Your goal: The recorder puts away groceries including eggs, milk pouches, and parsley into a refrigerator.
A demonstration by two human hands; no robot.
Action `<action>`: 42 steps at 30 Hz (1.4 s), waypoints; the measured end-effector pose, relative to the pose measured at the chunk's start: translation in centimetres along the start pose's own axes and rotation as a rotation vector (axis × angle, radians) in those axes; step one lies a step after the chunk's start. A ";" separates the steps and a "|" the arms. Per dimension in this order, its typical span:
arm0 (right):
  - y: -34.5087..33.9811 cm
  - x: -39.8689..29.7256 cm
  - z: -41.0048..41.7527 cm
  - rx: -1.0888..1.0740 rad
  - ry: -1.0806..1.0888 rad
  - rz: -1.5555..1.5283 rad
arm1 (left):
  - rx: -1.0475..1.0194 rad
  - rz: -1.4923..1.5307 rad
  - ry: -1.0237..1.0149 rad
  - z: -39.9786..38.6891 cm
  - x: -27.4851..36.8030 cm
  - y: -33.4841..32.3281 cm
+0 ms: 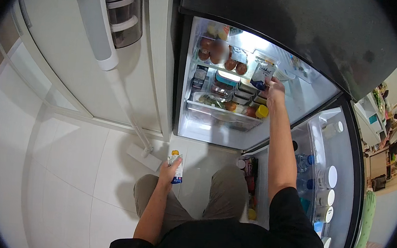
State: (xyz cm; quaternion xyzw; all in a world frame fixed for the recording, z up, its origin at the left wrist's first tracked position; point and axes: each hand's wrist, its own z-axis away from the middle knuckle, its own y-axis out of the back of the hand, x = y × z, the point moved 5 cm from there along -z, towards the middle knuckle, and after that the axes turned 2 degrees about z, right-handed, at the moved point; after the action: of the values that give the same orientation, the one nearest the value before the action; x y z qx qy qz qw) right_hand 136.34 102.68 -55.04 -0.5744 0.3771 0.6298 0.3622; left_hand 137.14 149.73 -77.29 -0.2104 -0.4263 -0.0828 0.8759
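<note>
My left hand (168, 172) grips a white and blue pouch (178, 170) with a yellow cap, low over the floor between my knees. My right hand (275, 91) reaches into the lit refrigerator (215, 139) and holds a second white and blue pouch (262, 73) at the upper shelf's front. Eggs (230, 64) sit to the left of this pouch on that shelf. Stacked containers (247, 87) fill the shelf below. Beneath them, a clear drawer (220, 113) holds vegetables and a yellow-capped item (262, 111), close under my right forearm. My right fingertips are partly hidden behind the pouch.
The open refrigerator door (349, 165) stands at my right, with bottles and white-lidded jars (330, 177) in its racks. A stick vacuum cleaner (117, 85) leans at the left by a pale cabinet panel (150, 102); its floor head (144, 157) rests on the tiles near my left hand.
</note>
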 end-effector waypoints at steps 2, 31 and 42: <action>0.0 -0.2 -2.0 0.003 0.042 0.025 | 0.009 0.008 -0.015 0.0 -0.1 0.2; -1.0 -0.9 1.4 0.063 0.166 -0.173 | -0.033 0.015 0.058 -1.2 -1.3 -0.2; -1.5 3.9 4.3 0.058 0.138 -0.278 | -0.049 0.031 -0.017 -1.5 -1.7 0.6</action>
State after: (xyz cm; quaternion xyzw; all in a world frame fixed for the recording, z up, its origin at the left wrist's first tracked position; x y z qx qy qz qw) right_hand 135.41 107.23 -58.81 -0.6524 0.3361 0.5214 0.4354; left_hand 137.35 149.59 -79.57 -0.2390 -0.4284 -0.0776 0.8679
